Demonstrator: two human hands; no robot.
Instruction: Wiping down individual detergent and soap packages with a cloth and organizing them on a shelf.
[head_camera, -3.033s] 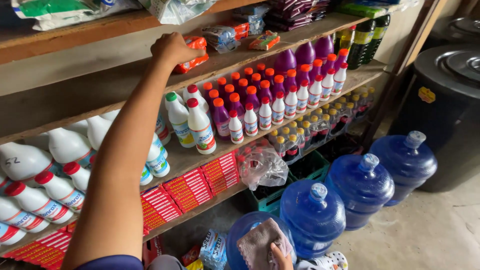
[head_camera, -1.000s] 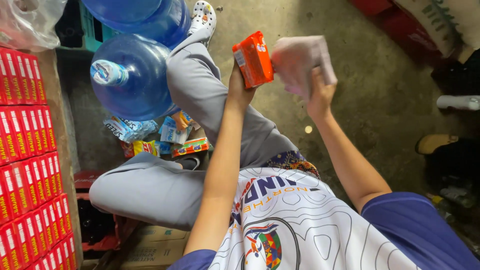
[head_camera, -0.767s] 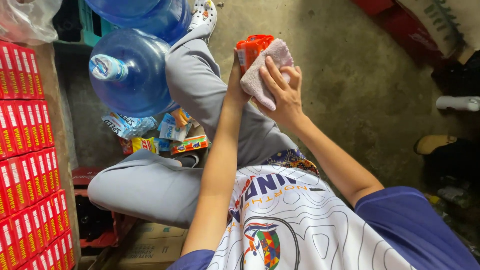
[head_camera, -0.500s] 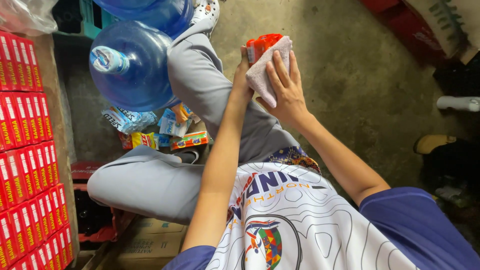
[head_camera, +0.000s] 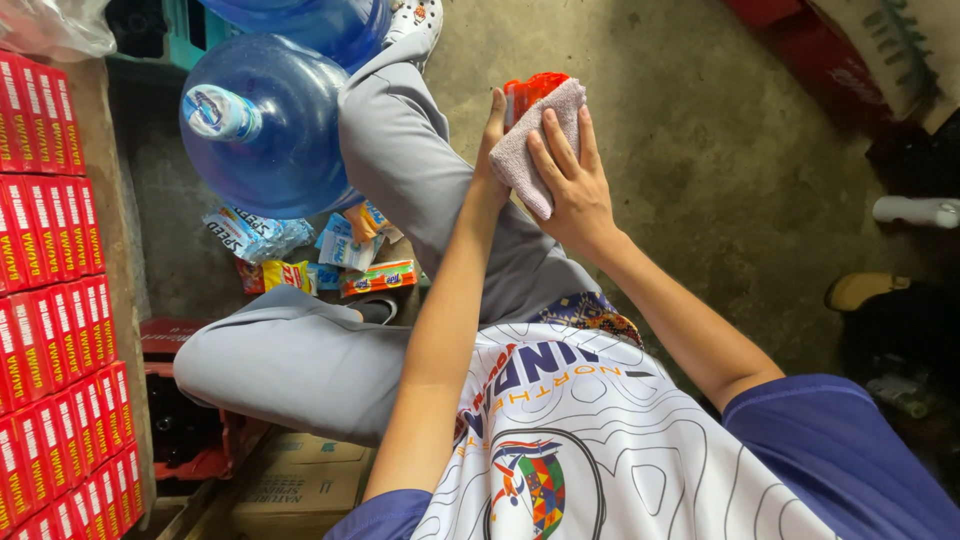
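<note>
Most of the small orange-red plastic packet (head_camera: 533, 88) is hidden here: only its top edge pokes out above the pinkish-grey folded cloth (head_camera: 537, 140), which the right hand (head_camera: 568, 180) presses flat against it with fingers spread wide across the fabric. The left hand (head_camera: 492, 140) is behind the packet and mostly covered, so you only see the thumb side running up along its left edge; looks like it's gripping the packet from the back, but I can't tell how the fingers sit. All of this is held up over the person's grey-trousered knee (head_camera: 400, 130). The big blue plastic water jug with a white cap (head_camera: 262, 125) lies just left of that leg, and a second blue jug (head_camera: 310, 20) above it is cut off by the top edge. Between the legs there's a scatter of small colourful sachets (head_camera: 330, 255) on the floor, partly tucked under the jug. Rows of red flat boxes on the wooden shelf (head_camera: 50, 250) run off the left edge. Right of the hands the bare concrete floor (head_camera: 700, 150) gives plenty of open room; a dark, hard-to-read clutter sits at the far right.
</note>
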